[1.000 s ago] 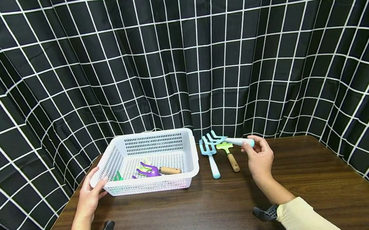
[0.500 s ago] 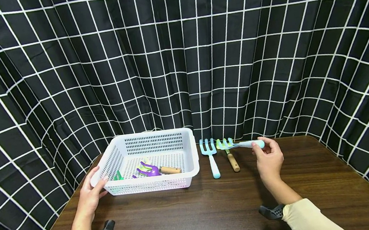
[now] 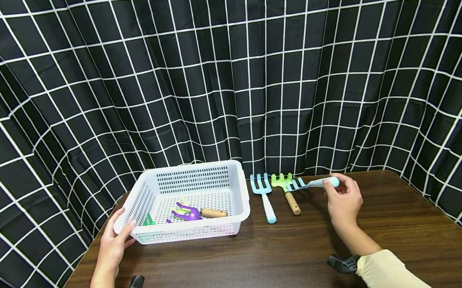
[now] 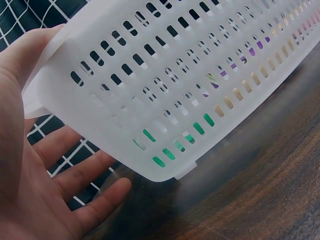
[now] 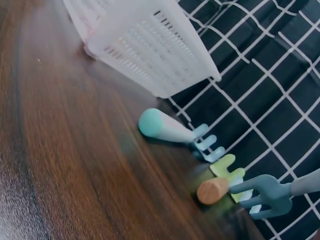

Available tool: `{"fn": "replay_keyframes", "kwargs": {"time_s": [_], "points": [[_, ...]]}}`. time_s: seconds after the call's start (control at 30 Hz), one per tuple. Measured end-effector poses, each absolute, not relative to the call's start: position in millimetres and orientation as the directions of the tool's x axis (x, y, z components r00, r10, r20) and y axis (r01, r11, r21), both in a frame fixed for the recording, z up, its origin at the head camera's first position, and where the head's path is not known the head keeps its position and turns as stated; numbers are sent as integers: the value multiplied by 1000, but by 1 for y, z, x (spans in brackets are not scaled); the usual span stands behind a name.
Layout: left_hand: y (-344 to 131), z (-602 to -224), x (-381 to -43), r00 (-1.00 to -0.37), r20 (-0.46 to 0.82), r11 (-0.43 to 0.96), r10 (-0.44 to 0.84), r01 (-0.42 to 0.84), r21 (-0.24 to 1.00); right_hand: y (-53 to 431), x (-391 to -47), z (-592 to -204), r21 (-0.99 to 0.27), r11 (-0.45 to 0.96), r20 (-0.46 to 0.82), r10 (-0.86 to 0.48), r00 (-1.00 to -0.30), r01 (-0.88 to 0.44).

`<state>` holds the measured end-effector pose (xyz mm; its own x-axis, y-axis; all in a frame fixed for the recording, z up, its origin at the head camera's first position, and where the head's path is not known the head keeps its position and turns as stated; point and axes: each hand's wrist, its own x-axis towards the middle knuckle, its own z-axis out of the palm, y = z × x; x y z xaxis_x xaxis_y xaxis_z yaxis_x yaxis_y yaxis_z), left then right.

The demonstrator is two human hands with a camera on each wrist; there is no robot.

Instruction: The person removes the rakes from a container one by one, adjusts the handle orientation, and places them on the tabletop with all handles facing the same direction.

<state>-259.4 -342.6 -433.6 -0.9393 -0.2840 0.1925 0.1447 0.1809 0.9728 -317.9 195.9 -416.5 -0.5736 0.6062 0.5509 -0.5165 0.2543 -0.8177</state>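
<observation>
My left hand (image 3: pixel 111 243) grips the left end of a white perforated basket (image 3: pixel 185 231), thumb over the rim. The left wrist view shows its other fingers spread beneath the rim. Inside the basket lie a purple-handled tool (image 3: pixel 189 214), a wooden handle (image 3: pixel 213 213) and something green (image 3: pixel 148 220). My right hand (image 3: pixel 345 202) pinches the handle end of a light blue garden fork (image 3: pixel 318 183), its tines pointing left beside a green hand rake (image 3: pixel 282 182) with a wooden handle. Left of that rake lies another blue garden fork (image 3: pixel 266 199). In the right wrist view my right hand is hardly seen.
A dark brown wooden table (image 3: pixel 246 271) carries everything. Behind it hangs a black curtain (image 3: pixel 221 68) with a white grid, close to the table's back edge. The basket stands left of the lying tools.
My right hand has moved to the right with the blue garden fork, and its tines have come down from above the other tools to the green rake's right side. My left hand stays put.
</observation>
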Motion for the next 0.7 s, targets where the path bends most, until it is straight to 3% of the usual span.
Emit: {"fn": "replay_keyframes", "kwargs": {"time_s": [0.3,0.7], "points": [[-341,-435,-260,-935,221,186,-279,173,967,210,-326,-433,-807,419,590,616,-522,-417],[-342,-434,-260,-938,211,158,-275,172,972,227,-332,-448,-736,592,667,545,-508,-330]]}}
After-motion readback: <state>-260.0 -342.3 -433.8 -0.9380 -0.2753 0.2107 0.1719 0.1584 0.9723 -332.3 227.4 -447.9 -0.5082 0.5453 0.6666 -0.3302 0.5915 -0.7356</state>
